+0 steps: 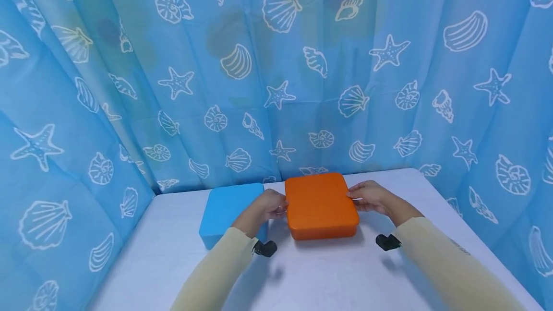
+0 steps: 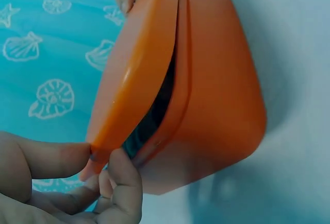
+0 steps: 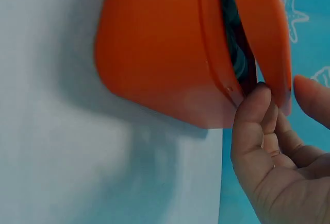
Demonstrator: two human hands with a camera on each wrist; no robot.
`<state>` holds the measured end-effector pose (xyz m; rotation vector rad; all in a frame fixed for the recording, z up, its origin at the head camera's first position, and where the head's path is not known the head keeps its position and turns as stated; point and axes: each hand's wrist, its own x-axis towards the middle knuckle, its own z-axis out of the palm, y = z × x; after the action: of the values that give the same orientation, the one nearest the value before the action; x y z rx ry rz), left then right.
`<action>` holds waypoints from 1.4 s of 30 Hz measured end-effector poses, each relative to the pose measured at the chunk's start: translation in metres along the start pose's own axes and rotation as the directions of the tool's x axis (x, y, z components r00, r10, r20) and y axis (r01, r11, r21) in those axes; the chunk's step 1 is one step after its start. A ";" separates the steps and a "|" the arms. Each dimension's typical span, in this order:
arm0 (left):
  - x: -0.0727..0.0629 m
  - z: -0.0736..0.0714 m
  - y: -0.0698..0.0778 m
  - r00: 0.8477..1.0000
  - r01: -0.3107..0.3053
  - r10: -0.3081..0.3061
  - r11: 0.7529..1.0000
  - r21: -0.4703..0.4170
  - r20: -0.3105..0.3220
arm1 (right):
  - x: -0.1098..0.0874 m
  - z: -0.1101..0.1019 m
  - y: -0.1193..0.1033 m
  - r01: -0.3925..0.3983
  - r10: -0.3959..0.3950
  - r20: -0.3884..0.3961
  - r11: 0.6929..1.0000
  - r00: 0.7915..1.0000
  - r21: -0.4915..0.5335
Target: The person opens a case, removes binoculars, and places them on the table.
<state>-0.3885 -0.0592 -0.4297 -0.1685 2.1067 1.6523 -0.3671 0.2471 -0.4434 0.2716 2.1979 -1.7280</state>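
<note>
An orange box (image 2: pixel 221 74) stands on the white table, its lid (image 1: pixel 321 200) lifted a little from the rim. Through the gap something dark green (image 3: pixel 234 49) shows inside; its kind I cannot tell. My left hand (image 1: pixel 273 203) pinches the lid's left edge, thumb above and fingers curled under it. At the opposite edge my right hand (image 1: pixel 370 196) holds the lid, its fingers (image 3: pixel 252 110) tucked beneath the edge and the thumb at the outer side.
A light blue box (image 1: pixel 231 210) stands left of the orange one, partly hidden behind my left forearm. White cloth covers the table (image 1: pixel 315 272). Blue curtains (image 1: pixel 302 71) with shell prints hang behind it and along both sides.
</note>
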 end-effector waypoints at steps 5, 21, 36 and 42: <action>-0.017 -0.002 -0.009 0.998 -0.038 0.039 0.999 -0.008 0.039 | -0.013 0.000 0.006 0.023 -0.024 0.052 1.000 0.998 0.013; -0.086 -0.006 -0.055 0.986 -0.093 0.098 0.995 -0.040 0.138 | -0.082 0.011 0.042 0.064 -0.071 0.258 0.997 0.964 0.034; -0.127 0.014 -0.110 0.973 -0.017 0.044 0.993 -0.117 0.227 | -0.130 0.018 0.088 -0.057 0.035 0.338 0.997 0.940 0.055; -0.133 0.023 -0.124 0.974 0.039 -0.013 0.993 -0.110 0.228 | -0.132 0.020 0.098 -0.084 0.085 0.308 0.996 0.948 -0.018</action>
<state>-0.2190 -0.0949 -0.4879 -0.0394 1.8361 1.6904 -0.2082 0.2592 -0.4870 0.0848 1.9354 -1.5974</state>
